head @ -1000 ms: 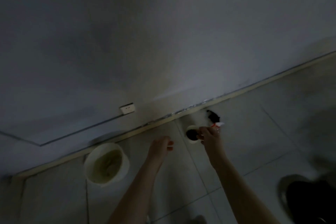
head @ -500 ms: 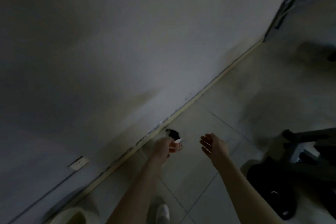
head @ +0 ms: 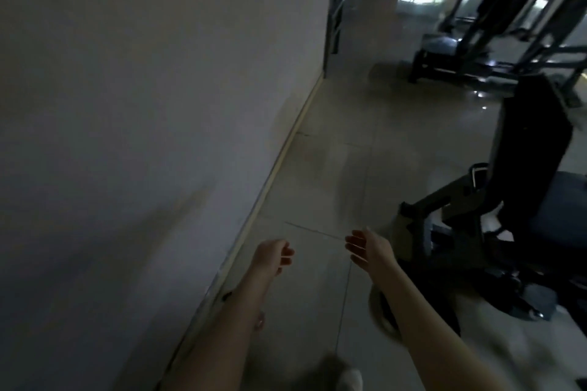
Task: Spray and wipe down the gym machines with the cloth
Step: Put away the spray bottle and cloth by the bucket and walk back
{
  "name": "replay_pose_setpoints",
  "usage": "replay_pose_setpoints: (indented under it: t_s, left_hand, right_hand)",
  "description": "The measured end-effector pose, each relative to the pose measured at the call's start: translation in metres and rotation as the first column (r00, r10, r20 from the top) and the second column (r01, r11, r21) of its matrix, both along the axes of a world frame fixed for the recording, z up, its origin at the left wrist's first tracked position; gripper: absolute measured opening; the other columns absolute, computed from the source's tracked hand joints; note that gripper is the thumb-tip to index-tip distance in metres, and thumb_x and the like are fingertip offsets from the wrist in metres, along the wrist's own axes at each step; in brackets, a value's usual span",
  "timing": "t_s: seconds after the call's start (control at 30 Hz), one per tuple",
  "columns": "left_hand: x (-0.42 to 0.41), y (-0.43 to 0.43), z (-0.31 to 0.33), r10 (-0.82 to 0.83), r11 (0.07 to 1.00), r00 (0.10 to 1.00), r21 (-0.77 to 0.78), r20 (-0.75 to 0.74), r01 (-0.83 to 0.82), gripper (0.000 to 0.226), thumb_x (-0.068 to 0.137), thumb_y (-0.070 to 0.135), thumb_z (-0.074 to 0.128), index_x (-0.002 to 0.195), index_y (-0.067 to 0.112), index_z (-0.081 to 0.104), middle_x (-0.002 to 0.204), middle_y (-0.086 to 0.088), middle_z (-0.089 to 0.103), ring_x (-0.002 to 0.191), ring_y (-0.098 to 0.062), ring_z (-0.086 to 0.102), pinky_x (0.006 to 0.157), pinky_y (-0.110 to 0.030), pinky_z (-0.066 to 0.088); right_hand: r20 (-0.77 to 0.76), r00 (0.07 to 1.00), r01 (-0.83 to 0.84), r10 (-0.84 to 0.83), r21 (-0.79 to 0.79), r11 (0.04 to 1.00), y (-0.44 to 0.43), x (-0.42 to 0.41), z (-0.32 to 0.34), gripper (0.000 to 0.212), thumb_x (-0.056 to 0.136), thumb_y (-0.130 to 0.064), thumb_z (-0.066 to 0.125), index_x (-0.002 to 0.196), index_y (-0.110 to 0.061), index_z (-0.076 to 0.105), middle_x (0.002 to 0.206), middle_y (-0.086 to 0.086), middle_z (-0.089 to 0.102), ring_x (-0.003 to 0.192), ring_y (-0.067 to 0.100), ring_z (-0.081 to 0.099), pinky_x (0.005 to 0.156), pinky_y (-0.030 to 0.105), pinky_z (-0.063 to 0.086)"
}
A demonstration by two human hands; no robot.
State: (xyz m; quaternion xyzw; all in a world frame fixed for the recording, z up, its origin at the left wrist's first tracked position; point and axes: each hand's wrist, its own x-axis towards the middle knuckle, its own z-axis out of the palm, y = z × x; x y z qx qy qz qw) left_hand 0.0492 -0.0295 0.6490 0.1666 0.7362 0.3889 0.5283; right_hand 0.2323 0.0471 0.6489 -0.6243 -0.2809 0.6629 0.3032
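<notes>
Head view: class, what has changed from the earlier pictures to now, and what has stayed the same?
The view swung right along the wall, bringing the gym machines in; the bucket, socket and small pot left the picture. The right hand came away from the pot and is open, empty. The left hand stays loosely curled, holding nothing visible; both arms stay stretched forward.

A strip of tiled floor (head: 330,162) is left open ahead, bounded on the left by the wall (head: 143,89). On the right, passage is barred by a dark gym machine (head: 524,174) — its base lies near the right hand (head: 365,246). Further machines (head: 470,19) crowd the far right.
</notes>
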Motion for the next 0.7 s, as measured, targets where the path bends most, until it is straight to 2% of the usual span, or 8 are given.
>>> replay_pose_setpoints:
  t_s: [0.1, 0.17, 0.3, 0.43, 0.53, 0.7]
  left_hand:
    - [0.016, 0.061, -0.005, -0.094, 0.995, 0.994, 0.016, -0.061, 0.096, 0.024, 0.096, 0.016, 0.044, 0.075, 0.015, 0.055, 0.075, 0.000, 0.062, 0.058, -0.010, 0.057, 0.058, -0.022, 0.032]
    - [0.029, 0.102, -0.011, -0.126, 0.991, 0.988, 0.029, -0.085, 0.128, 0.026, 0.096, 0.015, 0.044, 0.072, 0.014, 0.055, 0.074, -0.001, 0.061, 0.053, -0.008, 0.057, 0.054, -0.021, 0.033]
    - [0.053, 0.179, -0.021, -0.228, 0.972, 0.965, 0.018, -0.130, 0.232, 0.027, 0.095, 0.015, 0.046, 0.069, 0.014, 0.053, 0.077, -0.004, 0.061, 0.059, -0.012, 0.054, 0.052, -0.022, 0.033]
    - [0.058, 0.245, -0.023, -0.290, 0.957, 0.948, -0.020, -0.127, 0.290, 0.024, 0.094, 0.016, 0.047, 0.071, 0.016, 0.053, 0.077, -0.002, 0.062, 0.060, -0.012, 0.054, 0.052, -0.023, 0.033]
    - [0.049, 0.303, -0.029, -0.323, 0.946, 0.938, -0.027, -0.127, 0.322, 0.019, 0.094, 0.014, 0.046, 0.077, 0.011, 0.055, 0.081, -0.005, 0.062, 0.061, -0.013, 0.054, 0.051, -0.023, 0.033]
    - [0.025, 0.426, -0.044, -0.361, 0.932, 0.920, -0.021, -0.152, 0.362, 0.019, 0.095, 0.014, 0.045, 0.085, 0.005, 0.059, 0.090, -0.011, 0.063, 0.061, -0.013, 0.054, 0.051, -0.022, 0.034]
  right_hand:
    - [0.014, 0.999, 0.030, -0.030, -0.002, 1.000, 0.051, 0.020, -0.008, 0.032, 0.102, -0.028, 0.037, 0.104, -0.005, 0.058, 0.090, 0.007, 0.065, 0.094, 0.025, 0.060, 0.085, 0.037, 0.045]
    - [0.030, 0.998, 0.047, -0.047, 0.000, 0.999, 0.088, 0.031, -0.015, 0.032, 0.102, -0.028, 0.038, 0.105, -0.005, 0.059, 0.093, 0.008, 0.065, 0.093, 0.024, 0.060, 0.087, 0.038, 0.046]
    - [0.070, 0.996, 0.055, -0.058, 0.045, 0.997, 0.159, 0.048, -0.018, 0.033, 0.102, -0.027, 0.037, 0.109, -0.003, 0.059, 0.097, 0.009, 0.064, 0.085, 0.023, 0.060, 0.072, 0.032, 0.044]
    - [0.103, 0.990, 0.092, -0.097, 0.051, 0.994, 0.218, 0.058, -0.017, 0.033, 0.103, -0.024, 0.036, 0.113, 0.000, 0.056, 0.102, 0.012, 0.059, 0.092, 0.024, 0.056, 0.074, 0.033, 0.042]
    - [0.115, 0.983, 0.139, -0.143, 0.045, 0.989, 0.268, 0.058, -0.020, 0.034, 0.102, -0.023, 0.037, 0.116, 0.003, 0.056, 0.092, 0.008, 0.059, 0.080, 0.021, 0.055, 0.064, 0.030, 0.039]
    - [0.142, 0.953, 0.261, -0.266, 0.053, 0.964, 0.374, 0.047, -0.033, 0.028, 0.101, -0.022, 0.041, 0.113, 0.000, 0.054, 0.083, 0.005, 0.056, 0.073, 0.017, 0.053, 0.063, 0.029, 0.039]
